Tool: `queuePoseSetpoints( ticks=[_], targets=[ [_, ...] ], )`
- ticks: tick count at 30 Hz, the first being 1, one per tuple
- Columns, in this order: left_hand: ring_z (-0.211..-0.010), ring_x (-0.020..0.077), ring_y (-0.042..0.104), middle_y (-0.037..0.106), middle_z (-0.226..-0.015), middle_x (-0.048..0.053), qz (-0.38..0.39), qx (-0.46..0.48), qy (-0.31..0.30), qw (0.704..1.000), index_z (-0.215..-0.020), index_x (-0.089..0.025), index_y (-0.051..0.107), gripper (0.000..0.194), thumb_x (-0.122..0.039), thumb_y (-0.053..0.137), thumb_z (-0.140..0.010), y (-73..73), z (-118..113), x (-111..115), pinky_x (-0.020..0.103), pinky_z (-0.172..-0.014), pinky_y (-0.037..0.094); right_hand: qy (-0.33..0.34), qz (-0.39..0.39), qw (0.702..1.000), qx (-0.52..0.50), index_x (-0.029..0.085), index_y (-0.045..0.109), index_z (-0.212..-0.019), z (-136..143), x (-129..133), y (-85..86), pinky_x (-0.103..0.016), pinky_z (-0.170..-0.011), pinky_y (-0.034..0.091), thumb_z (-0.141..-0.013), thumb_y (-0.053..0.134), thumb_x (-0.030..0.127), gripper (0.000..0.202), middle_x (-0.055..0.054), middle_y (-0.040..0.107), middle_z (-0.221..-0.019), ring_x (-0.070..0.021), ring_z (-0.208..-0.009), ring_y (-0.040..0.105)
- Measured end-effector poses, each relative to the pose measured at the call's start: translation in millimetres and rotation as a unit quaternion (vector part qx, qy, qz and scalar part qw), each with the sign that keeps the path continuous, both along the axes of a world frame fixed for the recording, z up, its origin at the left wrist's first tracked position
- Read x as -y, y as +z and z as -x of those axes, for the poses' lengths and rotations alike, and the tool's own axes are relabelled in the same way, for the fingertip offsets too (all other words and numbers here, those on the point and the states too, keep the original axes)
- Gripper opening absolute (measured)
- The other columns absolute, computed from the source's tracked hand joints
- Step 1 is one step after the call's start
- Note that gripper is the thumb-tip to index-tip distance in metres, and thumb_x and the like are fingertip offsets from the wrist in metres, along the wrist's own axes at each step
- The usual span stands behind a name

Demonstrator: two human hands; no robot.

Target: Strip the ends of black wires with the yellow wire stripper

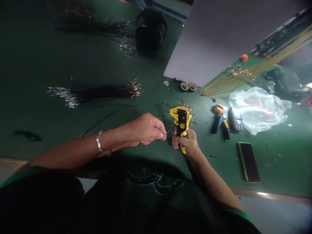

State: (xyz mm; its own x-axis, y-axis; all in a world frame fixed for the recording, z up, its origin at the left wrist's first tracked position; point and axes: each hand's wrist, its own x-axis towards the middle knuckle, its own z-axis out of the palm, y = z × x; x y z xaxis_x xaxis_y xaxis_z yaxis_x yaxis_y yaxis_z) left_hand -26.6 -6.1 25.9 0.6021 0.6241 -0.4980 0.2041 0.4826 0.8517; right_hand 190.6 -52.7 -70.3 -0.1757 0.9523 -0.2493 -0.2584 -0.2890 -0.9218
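Observation:
My left hand (148,130) pinches a thin dark wire (166,133) near its end, and a short pale tip points right. My right hand (186,143) is wrapped round the handles of a yellow and black wire stripper (181,122), held upright with its head away from me. The wire's tip is close to the tool's left side; whether they touch is hard to tell. Small dark and metallic scraps lie around the tool head. Beyond my left forearm lies a bundle of black wires (102,92) with silvery ends at left and coppery ends at right.
On the green table (156,71) are tape rolls (184,86), an orange and black tool (221,118), a keypad phone (237,119), a smartphone (248,162) and a plastic bag (259,110). Yellow wires (265,70) run at upper right, beside a large pale panel (212,39).

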Motion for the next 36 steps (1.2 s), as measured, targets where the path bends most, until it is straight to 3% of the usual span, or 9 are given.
queuePoseSetpoints(
  ticks=[5, 9, 12, 15, 17, 19, 23, 28, 36],
  targets=[
    [-0.034, 0.0038, 0.028, 0.041, -0.040, -0.006, 0.014, 0.041, 0.006, 0.999, -0.065, -0.012, 0.065, 0.012, -0.007, 0.056, -0.071, -1.4, 0, -2, 0.020, -0.037, 0.022, 0.010, -0.001, 1.000, -0.023, 0.017, 0.057, -0.074, 2, -2, -0.2, -0.024, -0.035, 0.040, -0.060, 0.060, 0.006, 0.017, 0.006, 0.054, -0.044, -0.0096, -0.031, 0.045],
    [-0.045, 0.0063, 0.043, 0.050, -0.048, -0.004, -0.148, 0.022, -0.062, 0.987, -0.075, -0.014, 0.070, 0.012, -0.013, 0.058, -0.077, -7.7, -1, -5, 0.019, -0.047, 0.036, 0.007, 0.006, 0.999, -0.033, 0.017, 0.056, -0.073, 4, -4, 0.3, -0.024, -0.033, 0.040, -0.060, 0.060, 0.007, 0.017, 0.007, 0.053, -0.043, -0.0095, -0.030, 0.044],
    [-0.078, 0.0122, 0.059, 0.068, -0.084, 0.004, -0.304, 0.044, -0.086, 0.948, -0.074, -0.016, 0.071, 0.011, -0.013, 0.061, -0.078, -8.0, -1, -10, 0.026, -0.075, 0.047, 0.010, 0.002, 1.000, -0.027, 0.017, 0.055, -0.072, 4, -4, -0.6, -0.024, -0.033, 0.039, -0.060, 0.060, 0.008, 0.016, 0.006, 0.053, -0.043, -0.0097, -0.029, 0.043],
    [-0.115, 0.0189, 0.051, 0.067, -0.114, 0.006, -0.361, 0.086, -0.106, 0.922, -0.067, -0.017, 0.069, 0.015, -0.009, 0.062, -0.078, -7.8, -4, -12, 0.034, -0.099, 0.039, 0.018, -0.012, 1.000, -0.008, 0.017, 0.055, -0.067, 4, -4, -2.0, -0.025, -0.034, 0.040, -0.061, 0.060, 0.009, 0.012, 0.005, 0.054, -0.043, -0.0104, -0.029, 0.045],
    [-0.116, 0.0188, 0.052, 0.069, -0.107, 0.007, -0.327, 0.130, -0.142, 0.925, -0.069, -0.016, 0.068, 0.017, -0.009, 0.058, -0.081, -11.5, -7, -11, 0.034, -0.098, 0.041, 0.026, -0.026, 0.999, 0.010, 0.017, 0.054, -0.062, 4, -4, -2.3, -0.024, -0.034, 0.039, -0.061, 0.059, 0.009, 0.010, 0.004, 0.055, -0.042, -0.0109, -0.030, 0.046],
    [-0.091, 0.0148, 0.063, 0.071, -0.094, 0.008, -0.254, 0.159, -0.163, 0.940, -0.075, -0.014, 0.066, 0.017, -0.012, 0.053, -0.085, -18.2, -10, -9, 0.029, -0.082, 0.049, 0.030, -0.028, 0.999, 0.028, 0.018, 0.054, -0.061, 5, -3, -1.6, -0.024, -0.034, 0.038, -0.060, 0.058, 0.009, 0.010, 0.004, 0.055, -0.041, -0.0111, -0.030, 0.047],
    [-0.045, 0.0025, 0.046, 0.065, -0.075, 0.003, -0.142, 0.106, -0.065, 0.982, -0.075, -0.012, 0.061, 0.017, -0.019, 0.052, -0.088, -29.4, -17, -2, 0.018, -0.046, 0.037, 0.025, -0.006, 0.999, 0.044, 0.018, 0.054, -0.067, 7, -2, 1.1, -0.024, -0.035, 0.039, -0.059, 0.058, 0.009, 0.013, 0.006, 0.054, -0.041, -0.0107, -0.030, 0.045],
    [-0.036, 0.0003, 0.032, 0.056, -0.061, 0.000, -0.037, 0.064, 0.094, 0.993, -0.061, -0.012, 0.053, 0.028, -0.011, 0.046, -0.088, -26.3, -26, 3, 0.020, -0.037, 0.019, 0.033, 0.001, 0.997, 0.064, 0.018, 0.054, -0.072, 7, 0, 0.1, -0.023, -0.035, 0.039, -0.058, 0.058, 0.009, 0.017, 0.007, 0.054, -0.044, -0.0095, -0.031, 0.046],
    [-0.035, 0.0015, 0.030, 0.053, -0.053, -0.001, -0.074, -0.024, 0.039, 0.996, -0.056, -0.014, 0.054, 0.026, -0.016, 0.055, -0.082, -35.2, -22, -3, 0.024, -0.038, 0.016, 0.064, -0.013, 0.986, 0.153, 0.018, 0.054, -0.074, 11, 3, 0.1, -0.021, -0.037, 0.038, -0.058, 0.056, 0.011, 0.017, 0.006, 0.055, -0.055, -0.0077, -0.036, 0.047]
  ],
)
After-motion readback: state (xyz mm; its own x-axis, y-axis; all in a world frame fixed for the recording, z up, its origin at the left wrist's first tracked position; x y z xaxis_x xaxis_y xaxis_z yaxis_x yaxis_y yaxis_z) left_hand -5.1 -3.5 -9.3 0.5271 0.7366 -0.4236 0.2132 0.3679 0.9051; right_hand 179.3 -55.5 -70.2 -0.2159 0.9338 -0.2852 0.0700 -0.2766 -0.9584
